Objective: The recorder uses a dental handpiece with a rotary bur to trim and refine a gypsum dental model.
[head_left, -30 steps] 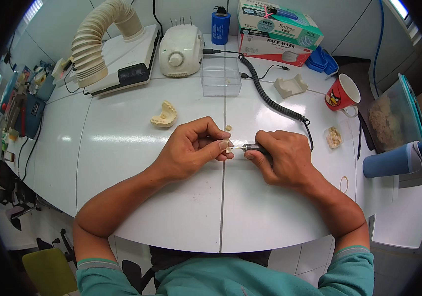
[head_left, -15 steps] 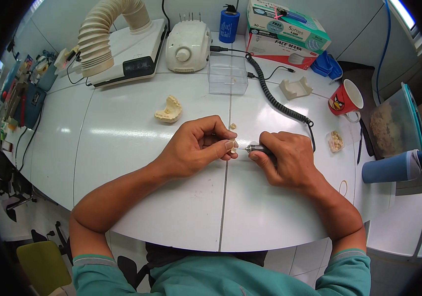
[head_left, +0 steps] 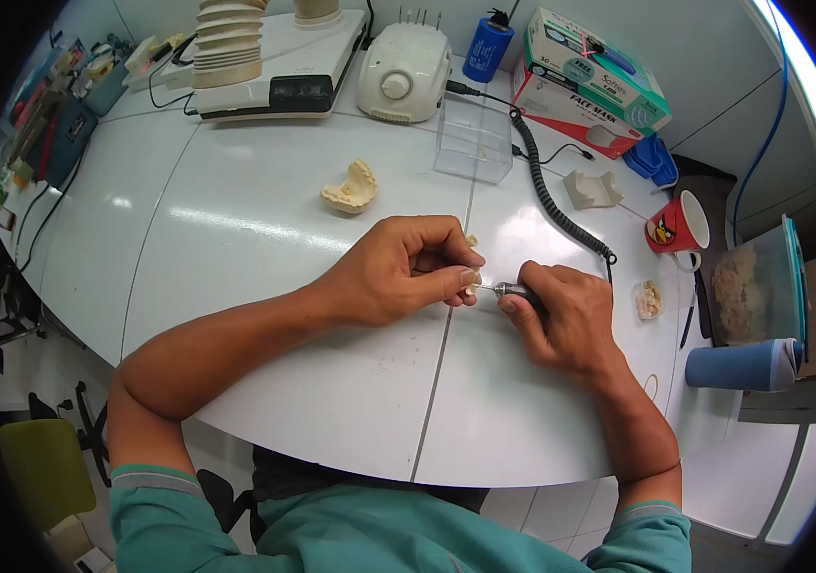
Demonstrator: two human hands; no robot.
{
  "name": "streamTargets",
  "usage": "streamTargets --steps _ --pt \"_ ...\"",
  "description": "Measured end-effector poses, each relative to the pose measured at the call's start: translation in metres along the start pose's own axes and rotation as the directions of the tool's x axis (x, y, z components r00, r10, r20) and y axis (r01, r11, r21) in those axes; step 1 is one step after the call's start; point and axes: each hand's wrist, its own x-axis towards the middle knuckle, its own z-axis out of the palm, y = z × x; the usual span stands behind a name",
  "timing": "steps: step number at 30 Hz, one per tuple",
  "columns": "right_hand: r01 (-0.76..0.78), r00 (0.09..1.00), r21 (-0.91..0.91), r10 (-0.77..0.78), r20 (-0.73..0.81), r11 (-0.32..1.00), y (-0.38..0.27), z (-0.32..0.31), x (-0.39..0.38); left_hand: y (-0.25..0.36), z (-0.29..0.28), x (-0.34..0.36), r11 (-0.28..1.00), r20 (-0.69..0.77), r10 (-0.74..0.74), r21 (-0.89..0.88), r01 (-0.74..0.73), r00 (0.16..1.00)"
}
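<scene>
My left hand [head_left: 396, 272] is closed in a pinch around a small cream-coloured piece [head_left: 472, 288], tooth-like in size; the fingers cover most of it. My right hand [head_left: 575, 315] grips a dark rotary handpiece [head_left: 526, 295] like a pen. The thin metal bur [head_left: 488, 287] points left and meets the piece, or nearly so; I cannot tell if it touches. Just beyond my left fingertips a second small cream piece [head_left: 471, 241] lies on the table. Farther back rests a cream dental cast [head_left: 350, 188] with an arched shape.
At the back stand a white control unit [head_left: 401, 81], a suction box with a ribbed hose [head_left: 226, 48], a clear plastic box [head_left: 473, 143] and mask boxes [head_left: 589, 86]. A coiled cord [head_left: 553, 196] runs right. A red mug [head_left: 677, 224], small tub [head_left: 649, 300] and blue tumbler [head_left: 742, 366] stand rightward.
The whole view has shifted and tilted slightly, so the table and its things sit differently in the picture. Both hands keep the same grip, piece and bur still together.
</scene>
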Motion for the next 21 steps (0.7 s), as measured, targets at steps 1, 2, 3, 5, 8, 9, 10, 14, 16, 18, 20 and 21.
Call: streamTargets --steps 1,2,3,5,8,9,10,14,16,18,20,21 --pt "0.006 1.0 -0.002 -0.006 0.006 1.0 0.001 0.0004 -0.0002 -0.0003 -0.0003 0.0001 1.0 0.011 -0.001 -0.005 0.001 1.0" --pt "0.009 1.0 -0.003 -0.009 0.011 1.0 0.0024 0.0004 -0.0006 -0.0004 -0.0004 0.0001 1.0 0.005 0.002 -0.01 -0.002 1.0" --pt "0.011 1.0 -0.004 -0.011 0.015 1.0 0.0031 0.0002 -0.0006 -0.0001 -0.0004 0.0 1.0 0.014 0.001 -0.013 -0.001 1.0" --pt "0.01 1.0 0.003 -0.01 0.018 1.0 0.0011 -0.0001 0.0006 0.0 -0.0006 -0.0008 1.0 0.018 -0.001 -0.016 0.001 1.0" --pt "0.008 1.0 0.008 -0.008 0.021 1.0 0.0019 0.0002 0.0005 -0.0001 0.0 -0.0003 1.0 0.02 -0.004 -0.008 0.004 1.0" --pt "0.009 1.0 0.009 -0.009 0.022 1.0 0.0026 0.0002 0.0002 0.0004 0.0004 -0.0001 1.0 0.026 -0.005 -0.002 0.005 1.0" --pt "0.01 1.0 0.009 -0.011 0.023 1.0 0.0027 0.0002 0.0002 0.0007 0.0003 -0.0003 1.0 0.03 -0.008 0.006 0.008 1.0" --pt "0.013 1.0 0.012 -0.013 0.026 1.0 0.0018 -0.0011 0.001 -0.0001 0.0005 -0.0002 1.0 0.028 -0.005 -0.006 0.005 1.0" --pt "0.014 1.0 0.009 -0.015 0.026 1.0 0.0017 -0.0019 0.0011 0.0003 0.0005 0.0001 1.0 0.035 -0.008 -0.004 0.008 0.999" --pt "0.007 0.999 0.009 -0.007 0.043 1.0 0.0025 -0.0026 0.0006 0.0001 0.0002 0.0001 1.0 0.035 -0.005 -0.006 0.005 0.999" --pt "0.011 0.999 0.013 -0.011 0.037 1.0 0.0032 -0.0014 0.0008 0.0 0.0006 0.0002 1.0 0.034 -0.003 -0.008 0.003 0.999" --pt "0.014 0.999 0.017 -0.015 0.03 1.0 0.0035 -0.001 0.0009 0.0004 0.001 0.0003 1.0 0.032 -0.005 -0.008 0.005 0.999"
